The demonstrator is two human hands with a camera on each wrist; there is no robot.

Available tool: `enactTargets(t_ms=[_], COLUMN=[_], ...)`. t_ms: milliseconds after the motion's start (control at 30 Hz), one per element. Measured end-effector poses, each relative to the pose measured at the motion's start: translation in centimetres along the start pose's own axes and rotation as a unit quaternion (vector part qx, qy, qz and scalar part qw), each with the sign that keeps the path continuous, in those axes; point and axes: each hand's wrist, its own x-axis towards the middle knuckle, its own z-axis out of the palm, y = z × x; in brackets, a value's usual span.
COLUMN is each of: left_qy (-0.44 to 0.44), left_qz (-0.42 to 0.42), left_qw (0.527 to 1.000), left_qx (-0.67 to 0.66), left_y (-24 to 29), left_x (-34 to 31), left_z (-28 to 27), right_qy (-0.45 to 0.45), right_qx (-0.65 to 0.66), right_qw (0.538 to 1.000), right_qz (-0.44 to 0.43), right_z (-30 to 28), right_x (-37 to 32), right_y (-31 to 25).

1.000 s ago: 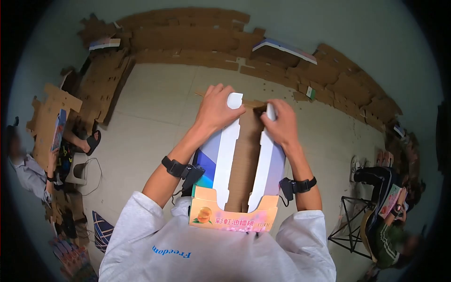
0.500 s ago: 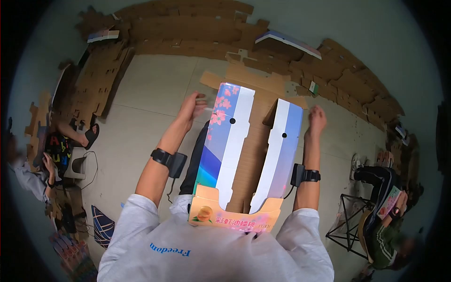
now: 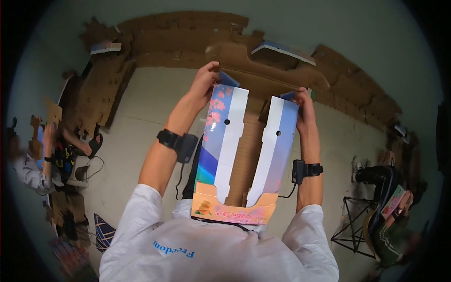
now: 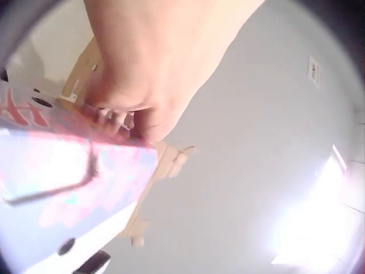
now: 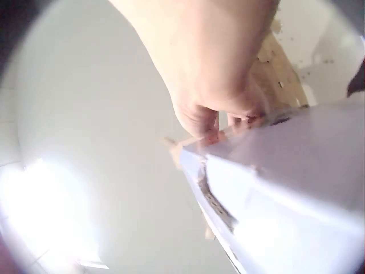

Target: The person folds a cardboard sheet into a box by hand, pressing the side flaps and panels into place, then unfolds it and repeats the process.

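Observation:
A printed cardboard box with an open centre lies lengthwise in front of the person, blossoms on its left side and an orange panel with Chinese lettering at the near end. At its far left corner, the left hand holds a small blue flap with bent fingers. The right hand has its curled fingers on the matching blue flap at the far right corner. Beyond both flaps a wide brown end panel stands out. In the left wrist view, the fingers are partly hidden behind the box edge.
Brown cardboard sheets line the far side of the floor. One seated person is at the left, another at the right. A black-framed stool stands near the right one.
First both hands gripped the far ends of the box's sides. They let go and moved outward, then came back to the far corners, where the small blue flaps now angle inward.

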Motion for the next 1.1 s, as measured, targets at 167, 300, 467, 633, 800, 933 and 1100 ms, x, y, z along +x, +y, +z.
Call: enactTargets(t_ms=[167,300,467,633,800,933,1100], left_qy=[-0.119,-0.088,-0.027,0.007,0.017,0.02,0.011], left_qz=[-0.048,-0.073,-0.031,0.051,0.119,0.127,0.168], left_qw=[0.99,0.981,0.977,0.974,0.953,0.947,0.926], left_qx=[-0.058,0.156,0.21,0.222,0.278,0.296,0.338], left_y=[0.9,2.5,0.5,-2.5,-4.2,-4.0,-4.7], left_x=[-2.7,-6.0,-7.0,-6.7,-6.4,-6.7,-6.4], left_z=[-0.3,2.3,4.0,4.3,3.8,4.3,4.2], right_qy=[0.001,0.023,0.095,0.175,0.187,0.155,0.171], right_qx=[-0.062,-0.316,-0.291,-0.264,-0.269,-0.313,-0.339], right_qw=[0.997,0.947,0.948,0.948,0.942,0.935,0.919], right_qz=[0.035,0.06,0.091,-0.023,-0.072,-0.066,-0.104], right_z=[4.8,7.8,8.0,5.8,5.6,4.6,5.0], right_x=[-3.8,-6.2,-7.7,-7.8,-8.4,-8.2,-8.9], right_y=[-2.6,-4.4,-3.7,-0.4,0.4,-0.1,0.5])
